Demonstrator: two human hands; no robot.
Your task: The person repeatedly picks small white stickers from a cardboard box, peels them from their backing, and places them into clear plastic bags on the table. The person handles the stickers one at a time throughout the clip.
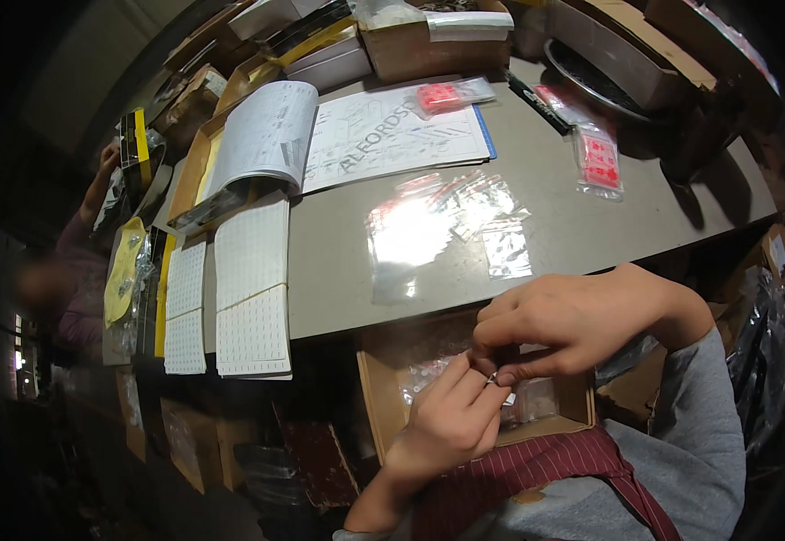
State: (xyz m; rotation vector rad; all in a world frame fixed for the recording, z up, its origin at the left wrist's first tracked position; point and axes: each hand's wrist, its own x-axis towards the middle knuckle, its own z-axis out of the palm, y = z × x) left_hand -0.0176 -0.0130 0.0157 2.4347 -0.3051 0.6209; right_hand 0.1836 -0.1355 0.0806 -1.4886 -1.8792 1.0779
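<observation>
My left hand [454, 410] and my right hand [559, 325] meet over an open cardboard box [374, 408] at the table's near edge. Both have their fingers drawn together at the tips. A tiny shiny piece [492, 379] shows where the fingers touch; its kind is too small to tell. Inside the box lie clear plastic bags [421, 371] with small contents, partly hidden by my hands. Just beyond, on the tabletop, a loose pile of clear zip bags [438, 221] glares under the light.
Banded stacks of printed label sheets [253, 270] overhang the table's left edge. Behind them an open booklet [383, 135] leans on a box. Bags with red printing [598, 160], a black marker [539, 104] and a round dish [591, 81] lie farther back. Another person [77, 270] is at left.
</observation>
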